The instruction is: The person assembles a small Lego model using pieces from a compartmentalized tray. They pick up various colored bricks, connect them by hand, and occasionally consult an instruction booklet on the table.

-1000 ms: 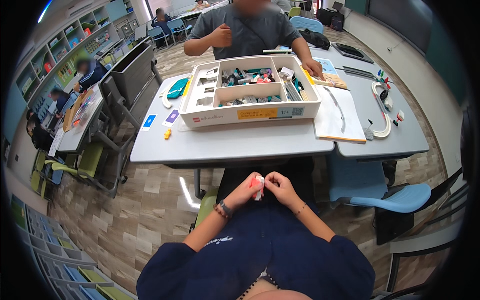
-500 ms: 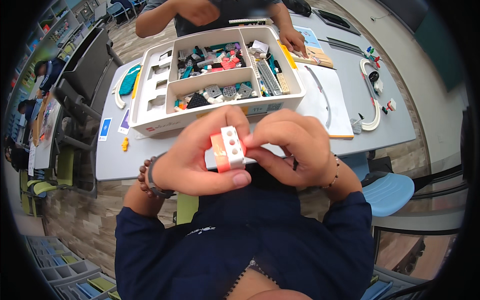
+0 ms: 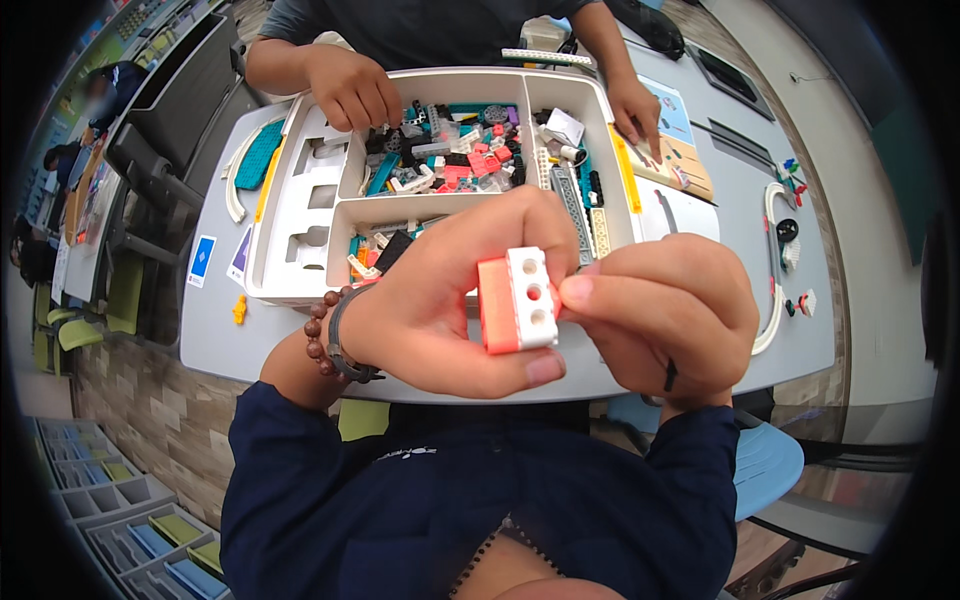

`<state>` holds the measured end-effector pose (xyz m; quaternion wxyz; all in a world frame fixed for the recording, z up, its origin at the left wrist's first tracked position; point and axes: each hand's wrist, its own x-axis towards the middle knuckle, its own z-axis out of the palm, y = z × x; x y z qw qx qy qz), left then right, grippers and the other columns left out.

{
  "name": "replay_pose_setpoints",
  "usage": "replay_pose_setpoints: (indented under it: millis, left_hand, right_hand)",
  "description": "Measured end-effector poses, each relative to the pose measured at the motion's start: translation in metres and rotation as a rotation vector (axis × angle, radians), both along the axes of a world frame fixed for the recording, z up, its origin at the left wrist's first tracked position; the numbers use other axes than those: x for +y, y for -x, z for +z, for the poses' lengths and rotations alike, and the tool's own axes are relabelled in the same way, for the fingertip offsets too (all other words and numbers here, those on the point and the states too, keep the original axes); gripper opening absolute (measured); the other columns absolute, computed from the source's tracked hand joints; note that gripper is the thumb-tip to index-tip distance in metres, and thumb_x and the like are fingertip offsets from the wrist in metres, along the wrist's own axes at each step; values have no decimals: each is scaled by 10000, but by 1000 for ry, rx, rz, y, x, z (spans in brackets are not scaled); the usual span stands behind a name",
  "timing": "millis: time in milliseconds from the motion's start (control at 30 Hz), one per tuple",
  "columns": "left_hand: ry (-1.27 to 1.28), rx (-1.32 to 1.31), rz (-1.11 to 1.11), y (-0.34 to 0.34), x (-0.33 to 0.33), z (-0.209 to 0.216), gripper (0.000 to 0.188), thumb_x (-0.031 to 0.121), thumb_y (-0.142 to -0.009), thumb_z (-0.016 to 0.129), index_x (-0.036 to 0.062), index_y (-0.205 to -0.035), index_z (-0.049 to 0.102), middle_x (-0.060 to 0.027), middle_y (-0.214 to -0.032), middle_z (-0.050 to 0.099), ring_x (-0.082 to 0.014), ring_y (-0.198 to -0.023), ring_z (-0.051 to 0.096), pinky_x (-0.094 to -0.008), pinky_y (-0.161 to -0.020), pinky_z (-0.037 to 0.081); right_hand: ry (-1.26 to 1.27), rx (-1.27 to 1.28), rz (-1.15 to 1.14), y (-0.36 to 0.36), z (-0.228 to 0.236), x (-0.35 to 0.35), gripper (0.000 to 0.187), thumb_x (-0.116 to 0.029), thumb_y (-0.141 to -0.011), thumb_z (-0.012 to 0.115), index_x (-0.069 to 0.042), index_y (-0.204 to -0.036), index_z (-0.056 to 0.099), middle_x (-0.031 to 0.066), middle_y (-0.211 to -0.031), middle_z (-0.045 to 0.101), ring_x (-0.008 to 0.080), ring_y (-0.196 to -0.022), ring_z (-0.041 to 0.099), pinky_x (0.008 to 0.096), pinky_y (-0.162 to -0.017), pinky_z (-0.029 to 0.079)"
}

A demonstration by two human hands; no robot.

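Note:
My left hand (image 3: 455, 290) is closed round a small block of building bricks, a coral brick (image 3: 497, 308) with a white beam (image 3: 533, 297) with holes along its side. The thumb lies below the block and the fingers curl over its far side. My right hand (image 3: 670, 310) pinches at the block's right side, thumb and forefinger together; what lies between those fingertips is hidden. A small black piece (image 3: 671, 376) shows at the underside of my right hand, too small to name. Both hands are in front of the parts box.
A white divided box (image 3: 290, 215) of loose bricks stands on the grey table (image 3: 215, 335). Across it, a co-worker's hand (image 3: 355, 90) rests at the box's rim, another (image 3: 635, 110) on a booklet (image 3: 690, 180). Cards (image 3: 201, 260), a yellow figure (image 3: 239, 310) and curved white tracks (image 3: 772, 320) lie around.
My hands and the brick block appear farther right and larger in view. The co-worker's hand has come down to the box's far rim. The right hand still pinches at the block's side.

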<state>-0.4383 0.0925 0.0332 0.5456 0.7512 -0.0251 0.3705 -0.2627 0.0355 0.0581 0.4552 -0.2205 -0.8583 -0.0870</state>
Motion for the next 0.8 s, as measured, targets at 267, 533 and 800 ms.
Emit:
replay_pose_setpoints:
  millis: [267, 533, 800]
  left_hand:
    - [13, -24, -25, -4, 15, -14, 320, 98, -655, 672, 32, -860, 435, -42, -814, 431, -127, -710, 422, -240, -627, 354]
    - [-35, -31, 66, -5, 22, -18, 348, 123, -632, 685, 36, -864, 441, -57, -822, 445, -141, -733, 440, -253, -652, 359]
    - [33, 267, 230, -1, 35, -14, 356, 172, -673, 646, 39, -934, 444, -45, -859, 433, -124, -798, 400, -237, -702, 336]
  right_hand:
    - [0, 16, 6, -7, -16, 18, 376, -110, -497, 590, -5, -856, 628, 77, -710, 575, 151, -518, 550, 248, -407, 418]
    - [54, 85, -19, -3, -21, 28, 272, -53, -536, 641, -30, -806, 612, 58, -679, 552, 164, -515, 543, 249, -410, 414]
    - [225, -11, -167, -12, -28, 50, 184, -45, -642, 656, -52, -803, 568, 45, -690, 538, 175, -522, 537, 273, -427, 404]
